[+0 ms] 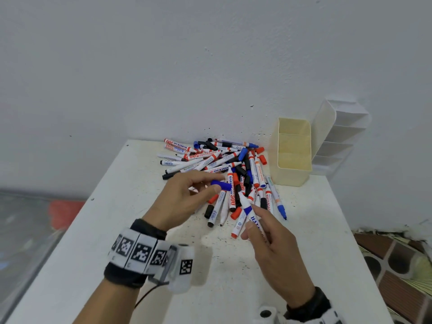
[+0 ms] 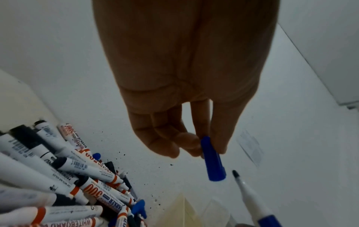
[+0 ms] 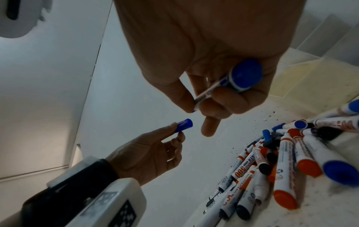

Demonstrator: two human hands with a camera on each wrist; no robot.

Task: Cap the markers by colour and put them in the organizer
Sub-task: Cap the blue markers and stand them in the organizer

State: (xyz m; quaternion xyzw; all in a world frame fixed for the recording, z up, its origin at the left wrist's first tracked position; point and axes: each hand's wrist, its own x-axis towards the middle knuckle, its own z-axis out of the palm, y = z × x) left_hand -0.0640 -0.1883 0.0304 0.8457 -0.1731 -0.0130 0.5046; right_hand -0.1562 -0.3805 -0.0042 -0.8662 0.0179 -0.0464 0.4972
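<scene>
My left hand (image 1: 211, 183) pinches a loose blue cap (image 1: 221, 184) between thumb and fingertips; the same blue cap (image 2: 212, 161) points its open end down in the left wrist view. My right hand (image 1: 253, 217) grips an uncapped blue whiteboard marker (image 1: 247, 206), tip aimed up-left toward the cap with a small gap between them. The blue marker (image 3: 229, 79) shows its blue rear end in the right wrist view, the blue cap (image 3: 184, 125) just left of its tip. A pile of red, blue and black markers and caps (image 1: 224, 169) lies behind both hands.
A cream organizer (image 1: 292, 181) with open compartments stands at the back right of the white table (image 1: 315, 230). A white tiered holder (image 1: 339, 139) leans behind it against the wall. Bare table lies near me; the table edges drop off left and right.
</scene>
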